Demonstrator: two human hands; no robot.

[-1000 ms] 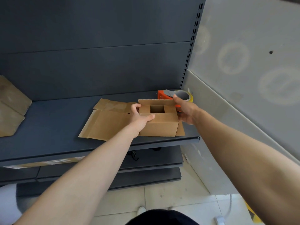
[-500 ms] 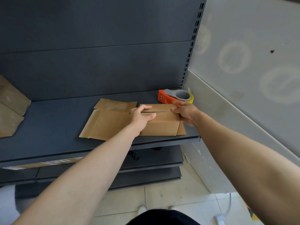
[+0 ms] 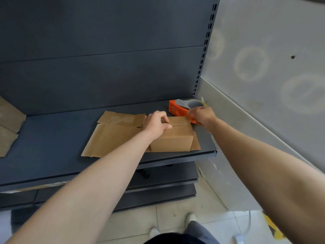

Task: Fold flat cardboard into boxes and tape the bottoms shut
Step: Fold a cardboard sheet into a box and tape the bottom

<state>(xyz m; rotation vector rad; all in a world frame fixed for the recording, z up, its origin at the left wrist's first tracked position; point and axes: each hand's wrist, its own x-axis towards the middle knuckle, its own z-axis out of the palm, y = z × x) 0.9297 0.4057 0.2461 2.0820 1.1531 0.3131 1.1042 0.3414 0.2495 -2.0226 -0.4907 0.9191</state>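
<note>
Small box [image 3: 175, 138] sits near the shelf [image 3: 52, 138] front edge, flaps pressed closed under left hand [image 3: 156, 123] with curled fingers; right hand [image 3: 202, 114], blurred, meets orange tape dispenser [image 3: 177, 107] just behind, grip indeterminable.

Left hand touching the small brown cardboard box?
Touching. Head view: the left hand rests on the closed top flaps of the small brown cardboard box, thumb at the seam.

Bare forearms [image 3: 109, 173], dark top [image 3: 167, 240], grey trousers [image 3: 200, 232], white shoes [image 3: 190, 217].
</note>
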